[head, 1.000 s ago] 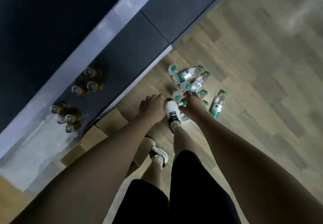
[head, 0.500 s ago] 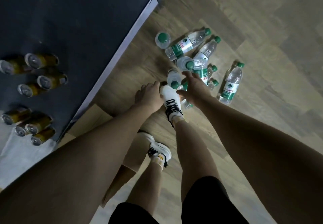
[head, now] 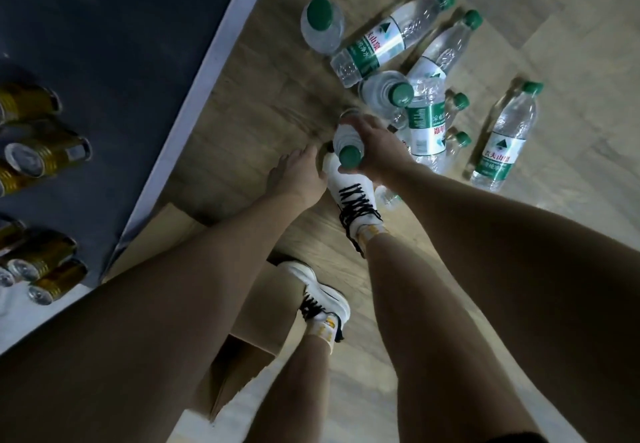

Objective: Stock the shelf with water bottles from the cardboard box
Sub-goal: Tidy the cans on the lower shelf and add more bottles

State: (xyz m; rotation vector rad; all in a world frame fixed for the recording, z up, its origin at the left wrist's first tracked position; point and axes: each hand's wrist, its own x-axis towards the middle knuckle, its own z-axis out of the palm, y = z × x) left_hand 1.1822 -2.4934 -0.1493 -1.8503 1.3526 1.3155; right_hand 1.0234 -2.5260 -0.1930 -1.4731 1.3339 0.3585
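Several clear water bottles with green caps are scattered on the wooden floor, some upright, some lying, one apart at the right. My right hand grips one upright water bottle around its shoulder, just ahead of my white shoe. My left hand hangs beside it to the left, fingers relaxed and holding nothing. The cardboard box lies low on the floor, mostly hidden under my left arm and leg. The dark shelf runs along the left.
Golden cans lie in groups on the dark shelf at the far left. The shelf's pale edge runs diagonally beside the bottles. My other shoe stands nearer to me. Bare wooden floor stretches to the right.
The view has dropped closer to the floor. My right hand has closed round the upright bottle by my shoe. My left hand stays beside it, holding nothing.
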